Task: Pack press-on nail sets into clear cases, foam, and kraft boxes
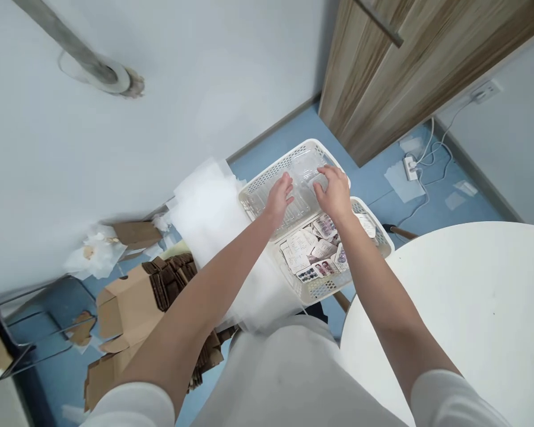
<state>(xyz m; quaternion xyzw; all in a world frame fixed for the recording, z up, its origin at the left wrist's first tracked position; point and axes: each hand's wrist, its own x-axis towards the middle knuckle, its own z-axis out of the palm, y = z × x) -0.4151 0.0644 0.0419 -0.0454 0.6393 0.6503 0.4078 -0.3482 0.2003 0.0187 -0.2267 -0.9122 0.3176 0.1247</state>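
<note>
We are looking down at two white perforated plastic baskets set side by side on the blue floor, between the pale wall on the left and the round white table (471,308) at near right. The far basket (267,175) holds a stack of clear plastic blister trays (300,178), laid flat so they nest and fill its floor. Our left hand (279,198) rests palm down on the near left part of the top tray, fingers spread and loosely curved, pressing rather than gripping. Our right hand (336,191) lies on the right side of the same stack, fingers bent over the far edge of a tray; we cannot tell whether it has pinched the tray or only touches it. Having one hand on each side looks to us like a way of steadying the slippery stack.

The near basket (324,287) touches the far one and holds printed cards and small packets (314,252), lying loose and overlapping. Left of the baskets a sheet of white foam wrap (209,219) is spread on the floor, and beyond it, nearer us, an open cardboard box (129,308) holds brown corrugated dividers. A wooden door (382,77) stands at far right, with a white power strip (410,168) and cable on the floor beside it.
</note>
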